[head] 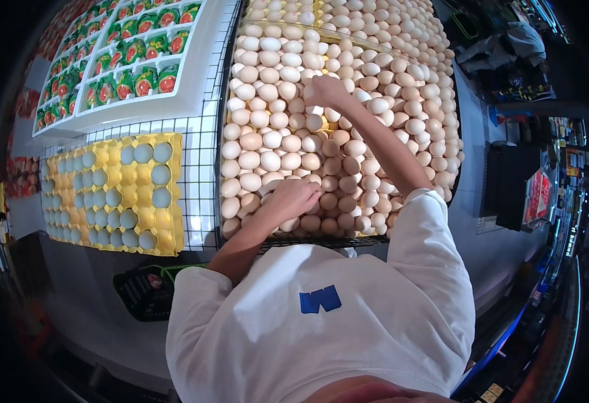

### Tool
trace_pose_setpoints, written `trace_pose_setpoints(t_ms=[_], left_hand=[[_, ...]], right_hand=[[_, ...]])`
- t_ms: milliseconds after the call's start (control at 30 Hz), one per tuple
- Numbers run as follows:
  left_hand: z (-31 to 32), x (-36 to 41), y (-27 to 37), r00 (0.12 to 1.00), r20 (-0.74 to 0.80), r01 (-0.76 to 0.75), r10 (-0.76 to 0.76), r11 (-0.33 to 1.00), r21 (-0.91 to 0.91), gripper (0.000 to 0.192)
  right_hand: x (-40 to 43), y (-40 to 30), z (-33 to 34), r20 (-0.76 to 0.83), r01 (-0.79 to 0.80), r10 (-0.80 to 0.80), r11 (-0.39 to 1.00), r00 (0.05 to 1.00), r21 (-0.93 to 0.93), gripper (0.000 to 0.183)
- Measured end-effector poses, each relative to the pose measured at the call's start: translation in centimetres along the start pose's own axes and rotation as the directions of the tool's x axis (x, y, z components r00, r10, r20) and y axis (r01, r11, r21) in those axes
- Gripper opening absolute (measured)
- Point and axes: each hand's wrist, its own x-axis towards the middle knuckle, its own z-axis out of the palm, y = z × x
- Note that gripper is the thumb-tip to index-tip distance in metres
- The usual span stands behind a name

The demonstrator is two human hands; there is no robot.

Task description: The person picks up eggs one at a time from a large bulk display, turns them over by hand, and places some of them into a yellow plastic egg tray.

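Brown and cream eggs (290,161) cover a wide display bin in front of me, piled closely together. My right hand (328,91) reaches out over the middle of the pile, its fingers bent down against the eggs. Next to that hand, bits of yellow egg tray (328,123) show between the eggs. Closer to my body, my left hand (297,198) rests low over the eggs with curled fingers. The undersides of both hands are hidden, so whether either one grips an egg is unclear.
Left of the bin, a yellow egg tray (138,196) with pale bluish eggs lies on a black wire grid (198,176). Beyond it stand white foam boxes (123,108) of green-and-red wrapped items. A clear divider (355,40) crosses the bin. A person (506,48) is at far right.
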Motion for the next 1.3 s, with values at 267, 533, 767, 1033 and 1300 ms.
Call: trace_pose_setpoints(t_ms=[267,533,767,1033,1300], left_hand=[[0.2,-0.2,-0.2,1.0,-0.017,-0.01,0.01,1.0,0.002,0.023],[0.1,-0.1,-0.1,1.0,0.013,0.014,-0.014,1.0,0.015,0.022],[0.2,0.0,0.1,0.999,0.031,0.009,-0.009,1.0,0.015,0.021],[0.5,-0.1,-0.1,0.999,0.045,0.013,-0.014,0.999,0.04,0.021],[0.7,-0.2,-0.1,0.998,0.06,0.018,-0.02,0.999,0.036,0.024]], right_hand=[[-0.1,-0.3,-0.1,0.007,-0.044,0.044,0.991,0.999,0.126,0.06],[-2.1,0.7,0.6,-0.037,-0.123,0.133,0.971,0.99,0.206,0.057],[-7.2,7.8,-1.8,-0.215,-0.101,0.124,0.988,0.969,0.116,0.032],[-11.2,10.3,-3.2,-0.173,-0.113,0.13,0.988,0.976,0.106,0.036],[-10.8,11.9,-2.5,-0.233,0.099,-0.069,0.988,0.97,0.119,0.036]])
